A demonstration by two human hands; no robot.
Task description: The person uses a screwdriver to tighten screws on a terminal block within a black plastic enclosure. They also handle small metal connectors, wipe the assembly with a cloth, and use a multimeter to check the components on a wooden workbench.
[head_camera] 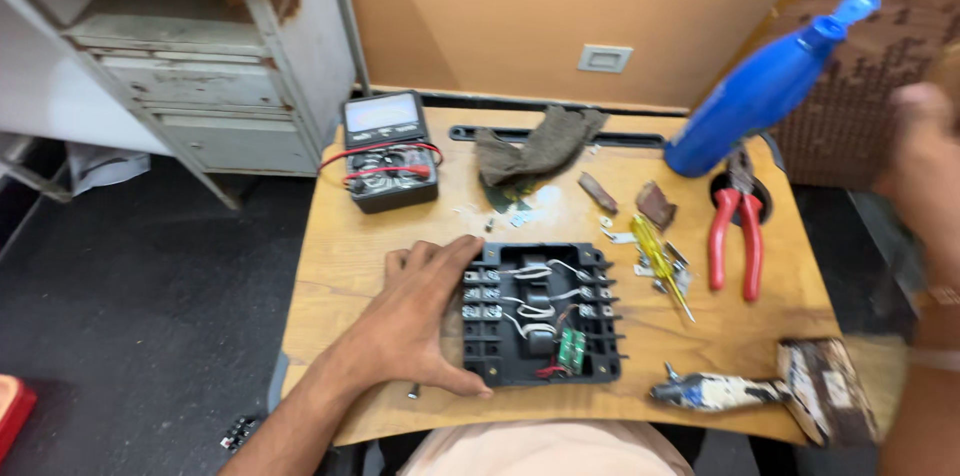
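Observation:
A black plastic electrical box [540, 311] lies open on a small wooden table [340, 266], showing white wires, screw terminals and a small green circuit board. My left hand [410, 321] grips its left edge, fingers over the top corner and thumb at the bottom corner. My right hand [925, 166] is raised at the far right edge, blurred, with its fingers too unclear to read. A blue plastic bottle [755, 96] leans just left of it; I cannot tell whether they touch.
Red-handled pliers [737, 226], a yellow screwdriver [655, 251] and small metal parts lie right of the box. A multimeter [388, 149] with red leads and a grey cloth [535, 146] sit at the back. A white tool [715, 393] and a worn block [825, 391] lie at front right. A grey cabinet [210, 86] stands left.

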